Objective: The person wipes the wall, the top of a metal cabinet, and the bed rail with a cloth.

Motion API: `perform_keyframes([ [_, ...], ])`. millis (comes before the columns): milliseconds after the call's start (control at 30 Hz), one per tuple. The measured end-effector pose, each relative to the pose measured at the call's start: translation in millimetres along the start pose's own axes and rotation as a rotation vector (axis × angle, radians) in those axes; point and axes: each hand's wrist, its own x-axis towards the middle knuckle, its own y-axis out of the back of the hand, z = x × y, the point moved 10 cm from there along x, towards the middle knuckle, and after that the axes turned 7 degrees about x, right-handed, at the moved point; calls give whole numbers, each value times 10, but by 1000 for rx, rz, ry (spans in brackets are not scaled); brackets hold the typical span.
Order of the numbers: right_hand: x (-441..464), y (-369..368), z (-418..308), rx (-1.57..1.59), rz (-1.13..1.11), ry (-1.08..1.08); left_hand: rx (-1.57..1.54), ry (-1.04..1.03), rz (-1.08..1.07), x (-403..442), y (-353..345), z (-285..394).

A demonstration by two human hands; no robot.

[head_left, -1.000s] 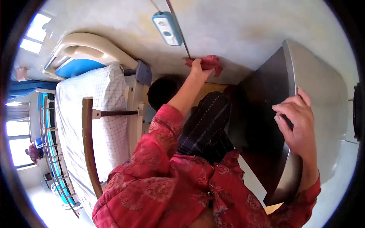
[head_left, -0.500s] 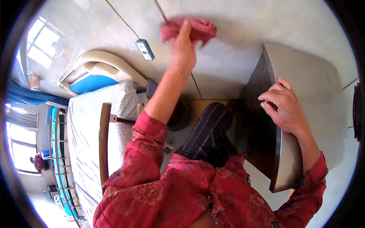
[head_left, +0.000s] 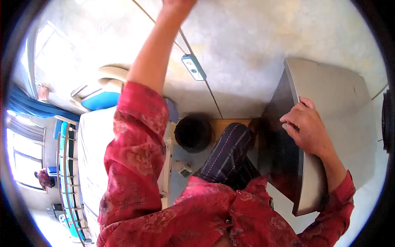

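Note:
My left hand (head_left: 179, 4) is cut off by the top edge of the view, high against the wall. Only its wrist and base show; the fingers and whatever they hold are out of frame. My right hand (head_left: 305, 125) is at the upper edge of a grey cabinet (head_left: 337, 99) with a dark side. Its fingers are loosely bent and apart, with nothing seen between them.
A white and blue power strip (head_left: 194, 67) hangs on the wall (head_left: 247, 37) by its cord. A dark round object (head_left: 193, 132) stands on the floor. To the left is a bed (head_left: 92, 140); farther off are a railed bed (head_left: 68, 181) and a person (head_left: 43, 178).
My left hand has moved up the wall from low down, and the red cloth it held has passed out of view. My right hand has stayed by the cabinet edge.

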Motion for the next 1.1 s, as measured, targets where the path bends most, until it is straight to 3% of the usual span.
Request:
perform_keyframes([
  [167,8,-17,-27,2,5,-33,23,136,-255,-766,238,355],
  [200,11,-13,-22,-5,9,-42,20,71,-229,-988,276,440],
  [333,9,2,-36,-11,17,-34,-8,154,-338,-1662,391,612],
  [533,-23,13,20,-2,34,-2,-99,55,-507,-2024,460,781],
  [567,-31,-13,59,12,19,-7,-131,32,-580,-1972,418,776],
  [667,-16,24,20,-15,19,13,-198,24,-535,-1553,343,635],
  [800,-42,-27,60,-17,-5,38,-204,174,-344,-426,241,176],
  [1100,-36,-58,52,-19,-14,56,-93,229,18,1653,-235,-1210],
])
